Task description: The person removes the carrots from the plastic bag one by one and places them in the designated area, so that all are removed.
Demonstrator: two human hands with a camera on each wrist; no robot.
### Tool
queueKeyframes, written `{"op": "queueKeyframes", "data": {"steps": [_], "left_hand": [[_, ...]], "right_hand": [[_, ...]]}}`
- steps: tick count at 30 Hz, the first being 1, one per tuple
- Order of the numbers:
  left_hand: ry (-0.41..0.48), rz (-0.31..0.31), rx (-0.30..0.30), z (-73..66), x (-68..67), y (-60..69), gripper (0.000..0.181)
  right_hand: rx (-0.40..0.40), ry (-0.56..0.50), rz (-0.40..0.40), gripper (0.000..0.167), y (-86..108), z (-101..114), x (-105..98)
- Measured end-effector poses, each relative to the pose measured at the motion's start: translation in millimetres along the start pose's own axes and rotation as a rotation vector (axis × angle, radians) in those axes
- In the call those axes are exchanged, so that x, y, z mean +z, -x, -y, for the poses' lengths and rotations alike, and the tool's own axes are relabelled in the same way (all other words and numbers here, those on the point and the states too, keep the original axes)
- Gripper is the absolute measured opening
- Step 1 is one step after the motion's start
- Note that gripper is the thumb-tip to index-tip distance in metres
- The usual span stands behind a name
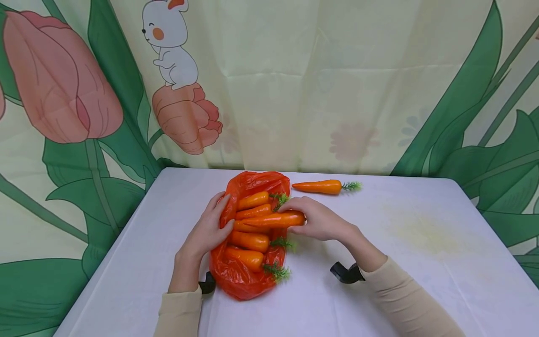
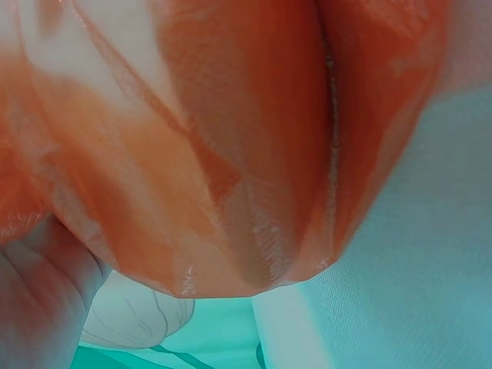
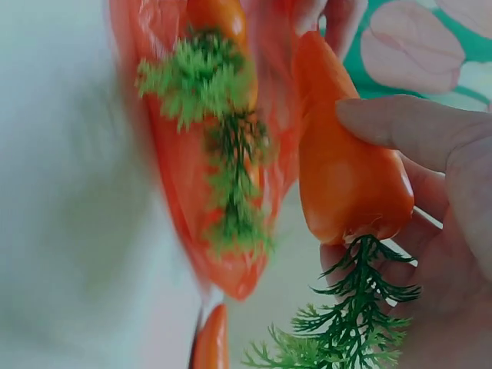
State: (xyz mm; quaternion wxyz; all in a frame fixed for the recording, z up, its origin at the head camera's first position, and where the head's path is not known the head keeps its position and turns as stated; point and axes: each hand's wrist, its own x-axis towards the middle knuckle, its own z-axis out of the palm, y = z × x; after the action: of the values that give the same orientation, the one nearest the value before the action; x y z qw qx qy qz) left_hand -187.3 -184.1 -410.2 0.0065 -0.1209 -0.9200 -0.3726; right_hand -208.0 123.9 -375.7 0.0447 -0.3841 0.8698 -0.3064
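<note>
An orange carrot (image 1: 275, 219) is pinched at its thick end by my right hand (image 1: 322, 220), its tip pointing left over the open red plastic bag (image 1: 246, 289). The right wrist view shows the thumb across this carrot (image 3: 350, 173) and its green leaves hanging below. Several other carrots lie side by side in the bag, leafy ends to the right, among them one nearest the front (image 1: 248, 259). My left hand (image 1: 206, 229) grips the bag's left edge. In the left wrist view the bag (image 2: 231, 154) hides most of that hand's fingers.
One more carrot (image 1: 320, 186) lies on the white-covered table (image 1: 379, 206) behind the bag's right side, leaves to the right. A curtain (image 1: 273, 93) printed with tulips and a rabbit hangs behind the table. Black straps show at both wrists.
</note>
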Motion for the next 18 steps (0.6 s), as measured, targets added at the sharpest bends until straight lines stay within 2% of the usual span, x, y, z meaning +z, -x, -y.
{"op": "queueKeyframes", "data": {"steps": [5,10,18], "left_hand": [[0.005,-0.006,0.010,1.0,0.4,0.0,0.072],[0.010,-0.007,0.014,1.6,1.0,-0.1,0.072],[0.017,-0.004,-0.004,0.5,0.3,0.4,0.073]], "right_hand": [[-0.008,-0.009,-0.066,0.036,6.7,-13.6,-9.8],[0.035,-0.009,-0.126,0.036,14.9,-28.5,-17.9],[0.106,-0.004,-0.150,0.040,24.5,-50.0,-27.8]]}}
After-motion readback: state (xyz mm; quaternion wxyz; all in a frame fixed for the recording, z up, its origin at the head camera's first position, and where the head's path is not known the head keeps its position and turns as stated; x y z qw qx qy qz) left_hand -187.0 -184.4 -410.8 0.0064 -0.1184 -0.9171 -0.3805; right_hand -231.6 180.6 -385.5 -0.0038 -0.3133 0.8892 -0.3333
